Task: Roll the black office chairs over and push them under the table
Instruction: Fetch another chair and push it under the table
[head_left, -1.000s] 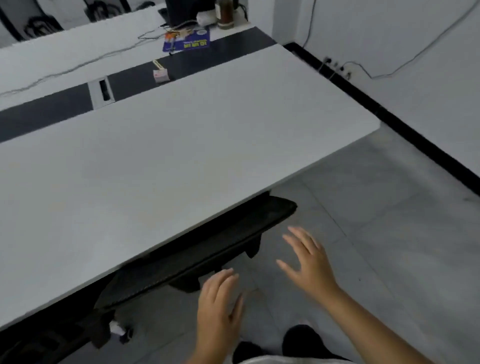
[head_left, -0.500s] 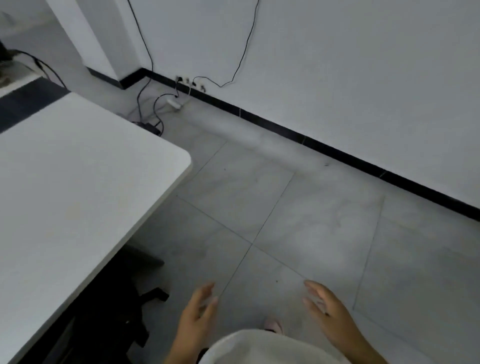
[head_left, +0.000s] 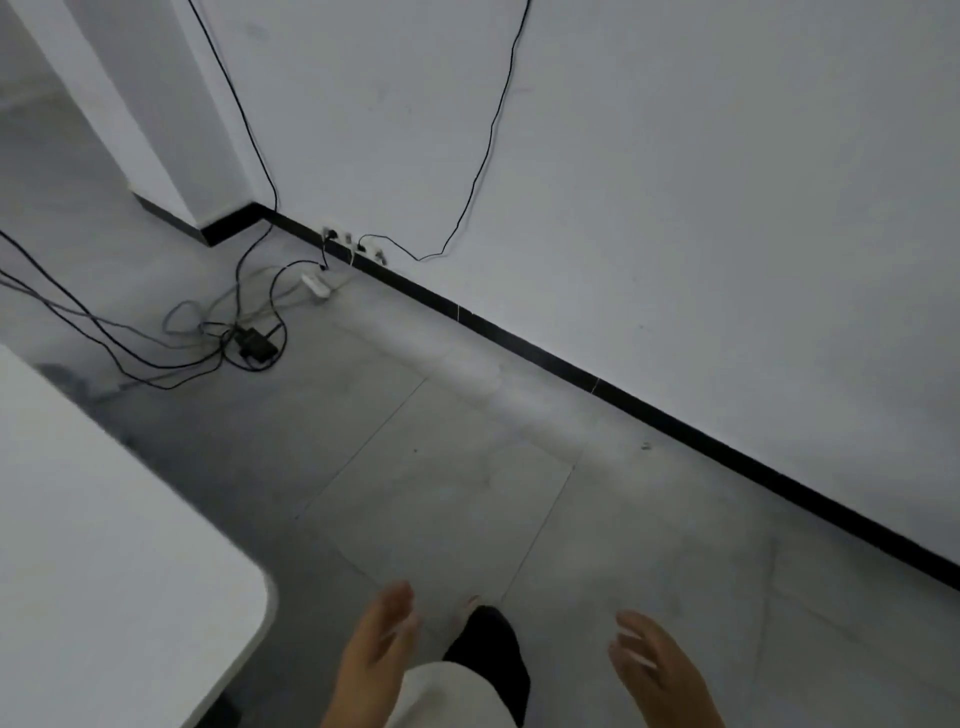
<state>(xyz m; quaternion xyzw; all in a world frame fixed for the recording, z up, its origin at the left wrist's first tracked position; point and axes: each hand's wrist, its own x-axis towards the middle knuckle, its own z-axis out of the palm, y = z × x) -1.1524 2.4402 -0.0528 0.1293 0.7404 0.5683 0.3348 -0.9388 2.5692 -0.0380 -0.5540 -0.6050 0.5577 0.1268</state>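
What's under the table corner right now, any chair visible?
Under the table corner only dark shadow shows on the floor. No chair is visible; the tabletop covers whatever is beneath.

both hands (head_left: 382, 657) motion-blurred, wrists cut off below; table (head_left: 104, 545) cropped at left.

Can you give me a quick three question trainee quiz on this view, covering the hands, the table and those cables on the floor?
1. True or false: the left hand is holding something.
2. Which side of the view holds the white table? A left, B right, C top centre.
3. Fill in: the tangled cables lie on the floor near the black ____ that runs along the foot of the wall.

Key: 1 false, both it and the right hand are open and empty. 2 A. 3 baseboard.
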